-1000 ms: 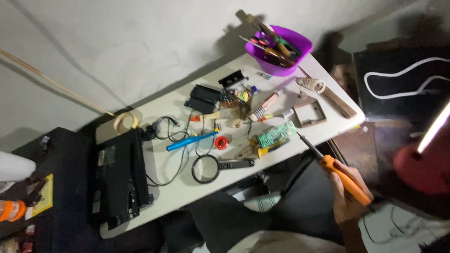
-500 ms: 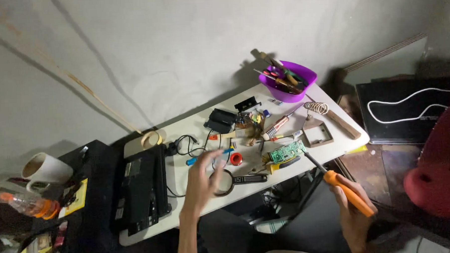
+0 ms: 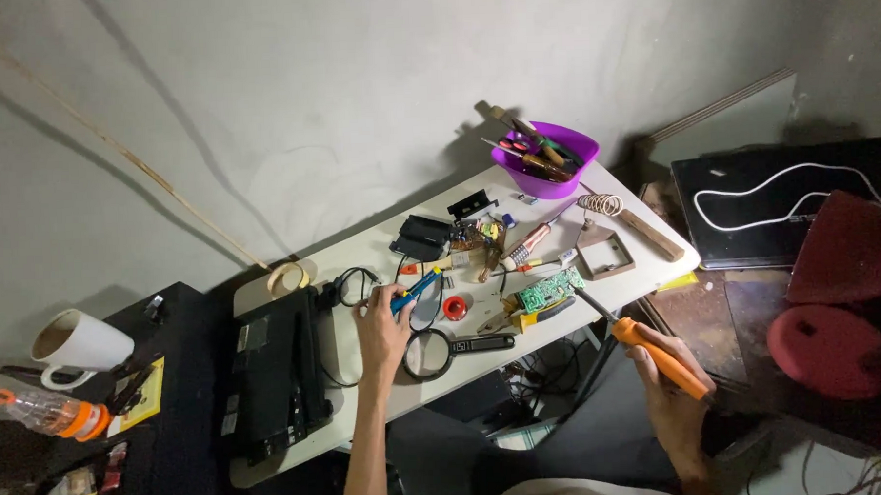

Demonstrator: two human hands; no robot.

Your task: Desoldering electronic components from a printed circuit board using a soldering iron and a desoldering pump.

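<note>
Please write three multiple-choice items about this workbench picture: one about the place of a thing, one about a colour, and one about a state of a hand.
1. Where does the magnifying glass lie?
A. inside the bowl
B. on the white table, beside the left hand
C. on the floor

2. What colour is the bowl that holds the tools?
A. purple
B. green
C. white

3. What does the right hand do?
A. rests empty
B. holds a cup
C. grips the orange-handled soldering iron

Answers:
1 B: its lens lies on the tabletop right next to the left hand.
2 A: the bowl at the far table corner is purple.
3 C: the fingers close around the orange handle, with the tip towards the green circuit board.
</note>
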